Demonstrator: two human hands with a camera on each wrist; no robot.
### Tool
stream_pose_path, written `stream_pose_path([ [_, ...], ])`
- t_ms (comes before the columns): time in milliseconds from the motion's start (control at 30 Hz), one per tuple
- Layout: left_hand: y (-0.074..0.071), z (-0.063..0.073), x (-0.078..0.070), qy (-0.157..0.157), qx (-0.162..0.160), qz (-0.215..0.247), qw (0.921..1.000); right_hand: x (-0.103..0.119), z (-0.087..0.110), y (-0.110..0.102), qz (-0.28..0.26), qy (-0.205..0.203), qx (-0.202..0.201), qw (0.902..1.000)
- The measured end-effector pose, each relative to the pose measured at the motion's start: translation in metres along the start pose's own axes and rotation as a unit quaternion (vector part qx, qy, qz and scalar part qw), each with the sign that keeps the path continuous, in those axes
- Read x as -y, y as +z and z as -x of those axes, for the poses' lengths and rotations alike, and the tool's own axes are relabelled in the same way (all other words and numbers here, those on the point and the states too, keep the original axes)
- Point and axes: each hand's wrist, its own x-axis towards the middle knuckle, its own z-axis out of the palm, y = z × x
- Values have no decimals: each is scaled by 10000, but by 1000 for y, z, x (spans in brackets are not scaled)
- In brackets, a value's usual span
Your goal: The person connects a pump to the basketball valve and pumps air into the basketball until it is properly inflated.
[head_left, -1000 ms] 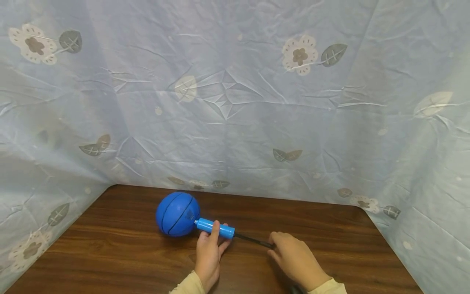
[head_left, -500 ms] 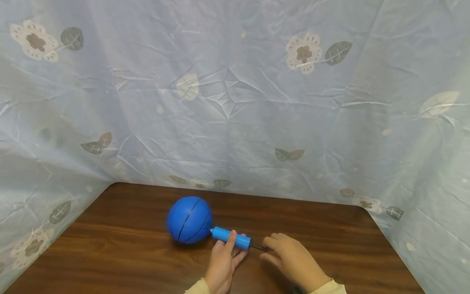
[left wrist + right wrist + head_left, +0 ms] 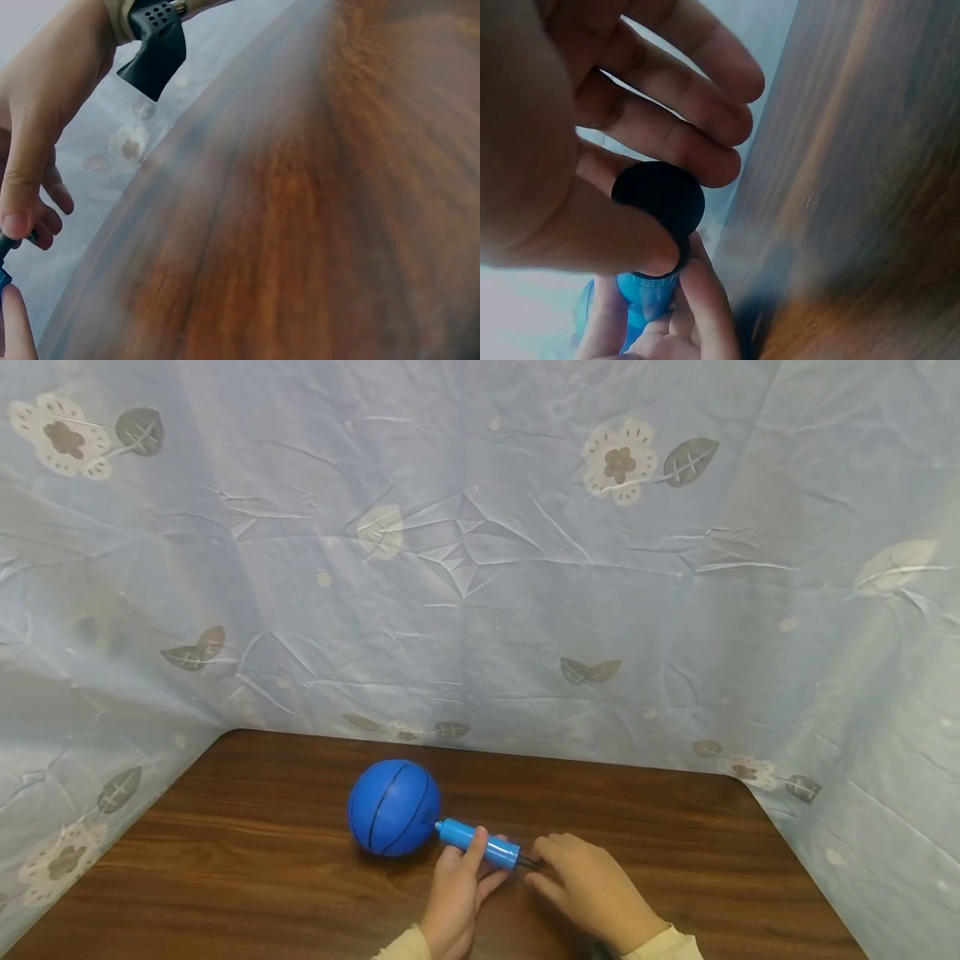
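A blue ball with black seam lines rests on the brown wooden table. Against its right side sits the nozzle end of a blue hand pump. My left hand grips the pump's barrel, thumb on top. Only a short length of dark rod shows between the barrel and my right hand. In the right wrist view, thumb and index finger pinch the pump's round black handle, while the other fingers extend past it. The left wrist view catches only a bit of the pump at its left edge.
Pale blue floral cloth hangs behind the table and along both sides. A dark wrist mount is strapped to the right wrist.
The ball and pump have shifted right with my left hand. The exposed rod has shortened as the pump came closer to my right hand, which moved slightly left.
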Motion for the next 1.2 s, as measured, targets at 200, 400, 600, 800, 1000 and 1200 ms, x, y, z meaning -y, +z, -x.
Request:
stream_pose_path([
  [200,-2,-4,-2,352,-416,-153,9984,1,1,-2,-33,436,193,9989],
  [400,-7,-11,-4,748,-986,-251,9920,-2,3,-3,267,777,293,9962],
  [600,-16,-17,-12,779,-1154,-215,9900,-4,6,-5,344,1196,274,9919],
  [800,-22,-21,-16,683,-1285,-167,9892,-7,3,-8,136,720,376,9966],
  [1000,-17,-15,-13,441,-1137,-185,9924,-15,4,-8,93,-283,348,9989],
  [1200,-9,-7,-6,84,-505,29,9987,-14,2,-7,89,-630,10,9980],
])
